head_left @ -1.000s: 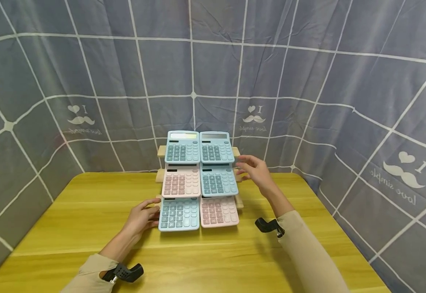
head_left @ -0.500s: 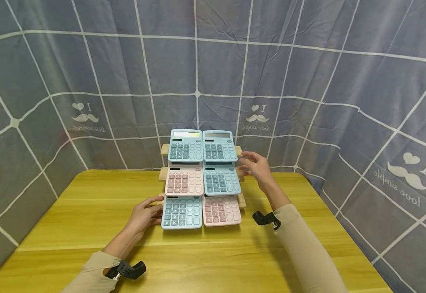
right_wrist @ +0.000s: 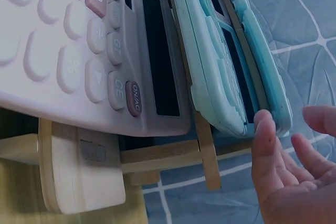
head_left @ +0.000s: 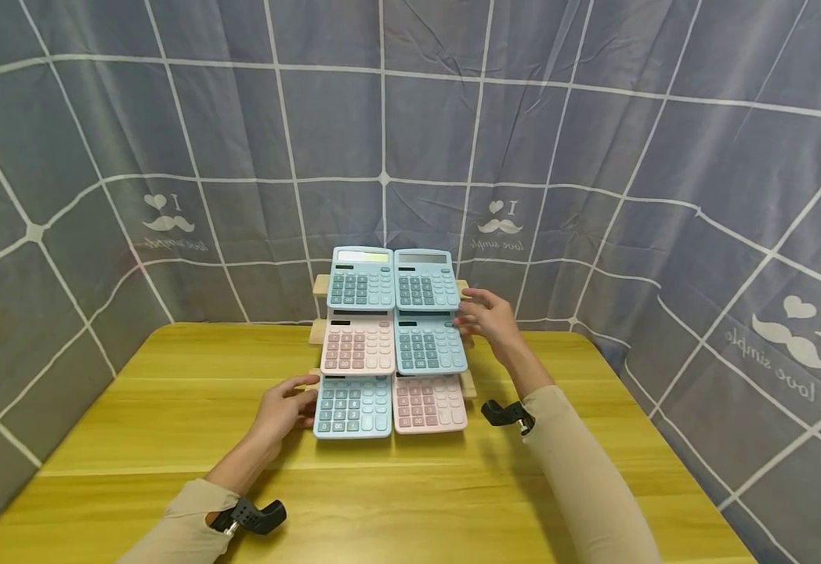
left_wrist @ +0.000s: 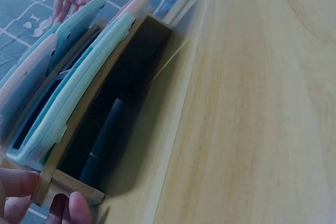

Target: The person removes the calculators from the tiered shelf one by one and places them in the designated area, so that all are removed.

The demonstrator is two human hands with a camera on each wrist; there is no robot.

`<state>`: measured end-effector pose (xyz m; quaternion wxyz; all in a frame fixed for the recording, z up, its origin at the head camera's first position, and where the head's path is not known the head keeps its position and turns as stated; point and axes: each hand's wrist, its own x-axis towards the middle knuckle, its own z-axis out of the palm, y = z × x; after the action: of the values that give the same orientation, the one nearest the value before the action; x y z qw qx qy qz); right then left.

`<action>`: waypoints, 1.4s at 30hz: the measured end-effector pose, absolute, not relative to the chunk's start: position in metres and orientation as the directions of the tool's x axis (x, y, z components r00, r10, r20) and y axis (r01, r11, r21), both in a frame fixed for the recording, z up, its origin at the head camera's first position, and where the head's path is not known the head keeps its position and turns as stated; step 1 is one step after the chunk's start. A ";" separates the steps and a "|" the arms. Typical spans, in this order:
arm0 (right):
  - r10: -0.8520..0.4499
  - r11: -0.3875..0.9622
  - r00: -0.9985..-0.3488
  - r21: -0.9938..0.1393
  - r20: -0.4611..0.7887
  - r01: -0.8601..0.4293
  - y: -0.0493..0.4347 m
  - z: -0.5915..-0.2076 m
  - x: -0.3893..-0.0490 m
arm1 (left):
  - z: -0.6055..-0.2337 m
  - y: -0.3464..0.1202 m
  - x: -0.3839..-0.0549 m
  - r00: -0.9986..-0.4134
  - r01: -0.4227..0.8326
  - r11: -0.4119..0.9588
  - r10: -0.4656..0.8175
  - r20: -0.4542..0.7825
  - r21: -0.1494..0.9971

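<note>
A wooden stepped rack [head_left: 318,331] stands on the table, bearing calculators in two columns and three rows. Blue calculators [head_left: 361,279] fill the top row. In the middle row a pink calculator [head_left: 358,342] is left of a blue one [head_left: 430,345]; the bottom row has a blue one [head_left: 353,407] left of a pink one [head_left: 429,404]. My left hand [head_left: 278,415] grips the rack's lower left end, its fingers [left_wrist: 18,182] at the wood in the left wrist view. Loosely bent, my right hand [head_left: 493,323] is beside the upper right calculators; contact is unclear [right_wrist: 283,171].
A yellow wood-grain table [head_left: 396,509] supports the rack. Behind and at both sides hangs a grey curtain [head_left: 424,133] with white grid lines. Black wrist-worn camera mounts [head_left: 258,517] jut out beside both forearms.
The right hand has come slightly closer to the right-hand calculators. My left hand keeps its place at the rack. The whole head view has shifted a little; the calculators keep their arrangement.
</note>
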<state>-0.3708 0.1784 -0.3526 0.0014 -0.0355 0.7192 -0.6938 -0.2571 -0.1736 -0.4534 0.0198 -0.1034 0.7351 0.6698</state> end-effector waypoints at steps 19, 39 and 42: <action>-0.166 -0.033 -0.985 -0.998 0.049 -0.044 0.177 -0.359 -0.380 | -0.460 -0.177 -0.256 -0.982 -0.158 0.089 -0.117 -0.147 0.983; -0.229 -0.052 -0.970 -0.996 0.083 -0.073 0.176 -0.359 -0.384 | -0.457 -0.176 -0.255 -0.985 -0.146 0.081 -0.103 -0.138 0.986; -0.221 -0.046 -0.973 -0.998 0.060 -0.051 0.176 -0.356 -0.384 | -0.457 -0.175 -0.257 -0.985 -0.148 0.085 -0.105 -0.139 0.985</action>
<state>-0.3836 0.1758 -0.3560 0.0594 -0.0986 0.6880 -0.7165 -0.2566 -0.1747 -0.4574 0.0160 -0.0861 0.7365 0.6707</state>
